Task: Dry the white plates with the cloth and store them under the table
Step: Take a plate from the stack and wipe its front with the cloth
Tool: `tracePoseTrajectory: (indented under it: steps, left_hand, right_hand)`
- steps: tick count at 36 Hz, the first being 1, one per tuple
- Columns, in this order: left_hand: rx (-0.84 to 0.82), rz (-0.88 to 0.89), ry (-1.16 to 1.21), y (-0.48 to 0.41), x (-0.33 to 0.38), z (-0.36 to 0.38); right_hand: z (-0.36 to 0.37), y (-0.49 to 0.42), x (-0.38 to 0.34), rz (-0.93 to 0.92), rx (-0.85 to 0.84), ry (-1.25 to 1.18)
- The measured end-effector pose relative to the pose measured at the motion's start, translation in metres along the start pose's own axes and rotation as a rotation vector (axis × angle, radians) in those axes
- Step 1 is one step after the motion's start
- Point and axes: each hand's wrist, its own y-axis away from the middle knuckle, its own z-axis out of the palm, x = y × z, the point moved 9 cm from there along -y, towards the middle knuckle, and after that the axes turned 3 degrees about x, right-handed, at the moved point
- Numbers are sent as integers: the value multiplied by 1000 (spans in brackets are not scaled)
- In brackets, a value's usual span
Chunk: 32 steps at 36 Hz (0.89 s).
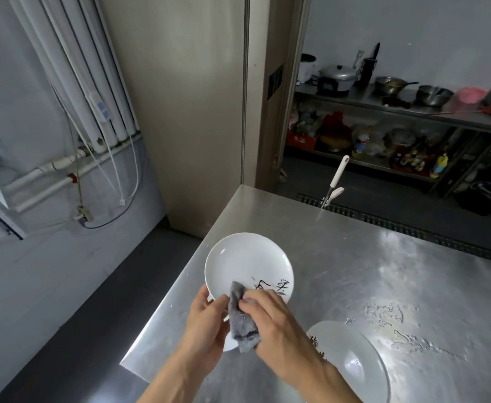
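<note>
Black calligraphy [284, 286] on held plate [247, 263], table plate [351, 353] (illegible).

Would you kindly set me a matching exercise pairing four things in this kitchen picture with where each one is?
1 upper plate
2 lower plate
3 grey cloth
4 white-handled tool

A resting on the steel table
B at the table's far edge
C gripped by the left hand
D pinched in the right hand

Pairs: 1-C, 2-A, 3-D, 4-B
</note>
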Motion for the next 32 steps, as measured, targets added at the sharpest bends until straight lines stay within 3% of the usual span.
tracePoseTrajectory:
  steps: [5,13,19,25,32]
  left_hand:
    - [-30,46,20,3,7,0]
    - [7,-125,-44,-13,12,-22]
    - [-87,-144,-201,-10,14,-16]
    - [-61,-85,-81,2,-13,2]
    - [5,-64,105,2,0,-29]
  right_hand:
    - [-19,3,25,2,22,19]
    - [-37,9,17,-289,-11,96]
    - [-38,11,28,-109,-107,125]
    - [-2,21,-11,-58,-11,-6]
    - [-26,44,25,-113,-3,188]
